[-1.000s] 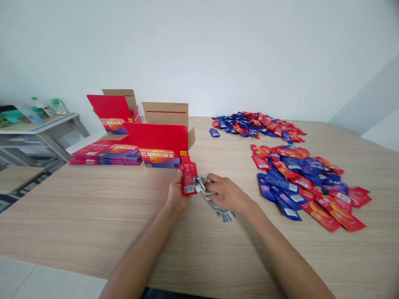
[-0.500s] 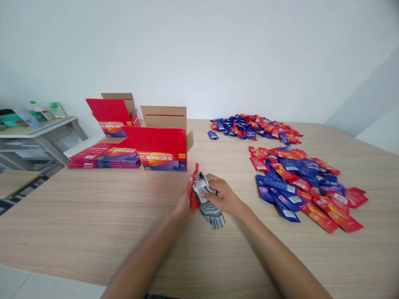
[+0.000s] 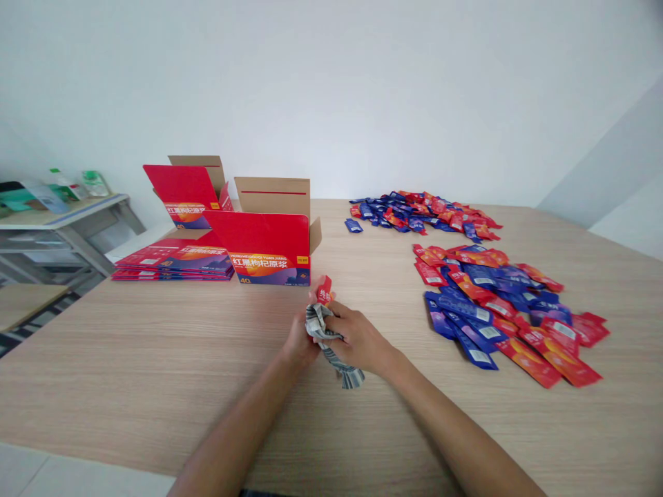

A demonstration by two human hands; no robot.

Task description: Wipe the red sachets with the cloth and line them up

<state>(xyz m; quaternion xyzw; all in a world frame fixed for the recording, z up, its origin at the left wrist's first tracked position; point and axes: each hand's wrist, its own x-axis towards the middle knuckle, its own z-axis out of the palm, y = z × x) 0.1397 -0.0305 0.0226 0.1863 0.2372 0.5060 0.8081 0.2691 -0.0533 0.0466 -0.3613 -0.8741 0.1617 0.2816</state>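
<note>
Wiping seems best done with the red pouch backed firmly: in from the worktop's near edge, it is gripped by the left hand, the striped cloth by the right hand, fingers closed.

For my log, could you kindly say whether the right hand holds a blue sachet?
No, the right hand grips a striped cloth in front of a red sachet.
</note>
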